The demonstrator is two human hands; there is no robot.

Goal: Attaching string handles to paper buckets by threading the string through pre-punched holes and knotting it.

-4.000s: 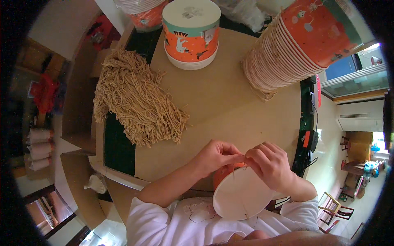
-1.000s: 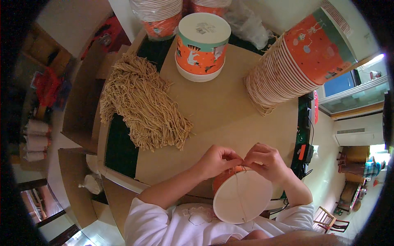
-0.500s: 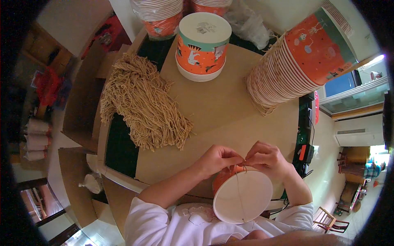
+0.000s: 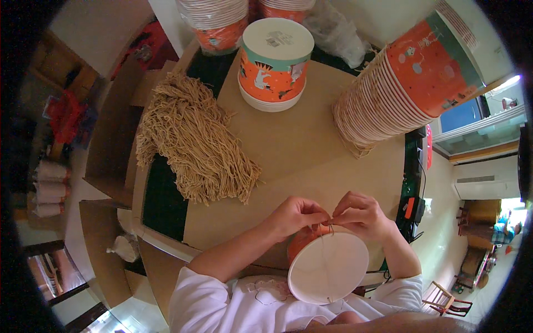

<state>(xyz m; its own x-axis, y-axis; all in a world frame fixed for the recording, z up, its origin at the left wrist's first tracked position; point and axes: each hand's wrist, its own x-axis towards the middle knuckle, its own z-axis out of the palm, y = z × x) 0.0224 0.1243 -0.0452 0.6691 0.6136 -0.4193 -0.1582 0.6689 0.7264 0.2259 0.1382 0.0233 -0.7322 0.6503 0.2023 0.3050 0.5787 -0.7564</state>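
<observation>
Against my chest leans an orange paper bucket (image 4: 300, 244), its round white end (image 4: 338, 272) facing up toward me. A thin tan string (image 4: 325, 252) runs across that white end. At the bucket's far edge my left hand (image 4: 302, 215) and my right hand (image 4: 358, 214) nearly meet, each with fingers pinched closed on the string. The exact loop or knot between the fingertips is too small to make out. On the table to the left lies a thick bundle of tan strings (image 4: 194, 144).
A short upside-down stack of orange and green paper buckets (image 4: 272, 75) stands at the back. A tall leaning stack (image 4: 405, 77), strings hanging around it, is at the right. Wrapped buckets (image 4: 214, 25) and clear plastic (image 4: 341, 36) lie behind. Open cardboard boxes (image 4: 108, 133) sit left.
My fingers have shifted very slightly at the bucket's edge, still pinching the string. Otherwise the scene looks the same.
</observation>
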